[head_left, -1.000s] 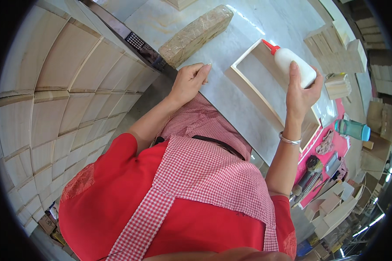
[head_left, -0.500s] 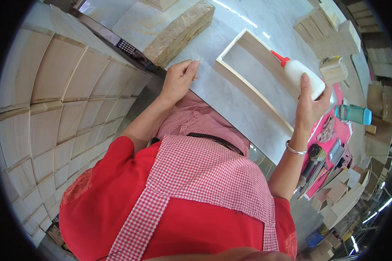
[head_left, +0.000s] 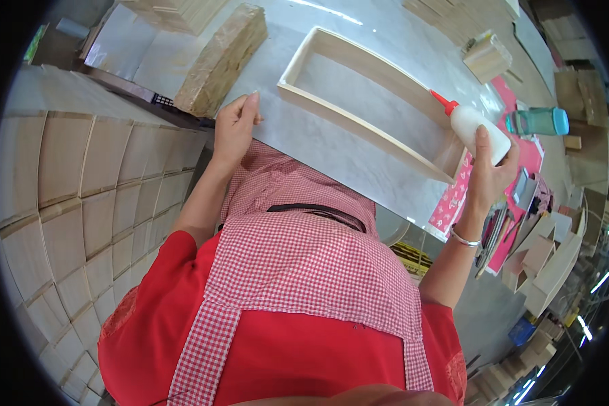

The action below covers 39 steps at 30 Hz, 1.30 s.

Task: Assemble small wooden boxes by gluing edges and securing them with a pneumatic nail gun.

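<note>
My right hand [head_left: 492,172] grips a white squeeze bottle [head_left: 468,122] with a red pointed nozzle. The bottle is tilted, and its nozzle points up and left, over the far wall of a long rectangular wooden frame [head_left: 365,128] near its right end. The pale frame lies on the grey tabletop [head_left: 277,128], which shows through its middle. At the table's near edge, left of the frame, my left hand [head_left: 234,132] is curled closed, thumb over the fingers. Nothing shows in it. Close by lies a long brown block [head_left: 223,57] in shiny wrapping.
Stacked wooden boxes [head_left: 68,155] fill the left side. Wooden pieces [head_left: 176,12] are piled at the back left, with a small wooden bundle [head_left: 487,59] at the back right. A teal bottle [head_left: 538,122] stands near a pink cloth [head_left: 453,203] and assorted tools on the right.
My view has shifted, so the table's contents sit further left in the picture. The bottle remains in my right hand, its nozzle now nearer the frame's right end. My left hand stays closed.
</note>
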Each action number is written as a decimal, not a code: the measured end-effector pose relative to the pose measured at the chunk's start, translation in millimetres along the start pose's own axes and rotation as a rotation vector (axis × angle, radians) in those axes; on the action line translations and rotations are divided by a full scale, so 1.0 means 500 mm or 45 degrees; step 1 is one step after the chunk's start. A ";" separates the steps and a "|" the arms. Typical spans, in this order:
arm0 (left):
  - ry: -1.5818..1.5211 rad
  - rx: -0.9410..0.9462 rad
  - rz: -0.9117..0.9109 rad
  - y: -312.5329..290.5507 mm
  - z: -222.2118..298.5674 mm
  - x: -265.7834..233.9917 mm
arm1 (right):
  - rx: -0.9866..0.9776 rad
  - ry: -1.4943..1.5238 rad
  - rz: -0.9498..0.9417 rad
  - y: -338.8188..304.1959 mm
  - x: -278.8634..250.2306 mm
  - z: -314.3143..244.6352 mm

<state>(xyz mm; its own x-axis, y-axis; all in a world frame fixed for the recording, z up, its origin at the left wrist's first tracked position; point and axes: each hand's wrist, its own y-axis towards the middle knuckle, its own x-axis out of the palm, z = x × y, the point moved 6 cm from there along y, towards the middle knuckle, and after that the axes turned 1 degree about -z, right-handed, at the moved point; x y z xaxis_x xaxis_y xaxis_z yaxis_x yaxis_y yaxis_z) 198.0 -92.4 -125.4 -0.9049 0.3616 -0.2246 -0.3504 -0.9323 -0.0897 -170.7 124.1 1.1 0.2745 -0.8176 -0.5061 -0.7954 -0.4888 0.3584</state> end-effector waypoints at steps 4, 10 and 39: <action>0.009 0.050 -0.013 0.000 0.003 0.002 | 0.044 -0.045 0.097 -0.006 -0.051 0.039; 0.024 0.035 -0.017 -0.002 0.005 0.007 | 0.076 -0.090 0.154 -0.008 -0.113 0.068; 0.026 0.110 -0.012 0.003 -0.006 0.019 | 0.106 -0.196 0.111 -0.136 -0.245 0.040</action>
<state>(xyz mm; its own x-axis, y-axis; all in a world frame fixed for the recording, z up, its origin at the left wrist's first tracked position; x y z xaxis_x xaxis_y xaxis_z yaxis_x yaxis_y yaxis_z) 189.6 -90.1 -130.6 -0.8966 0.3695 -0.2440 -0.3792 -0.9253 -0.0077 -161.1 263.6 23.0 0.1220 -0.7966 -0.5921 -0.8563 -0.3861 0.3429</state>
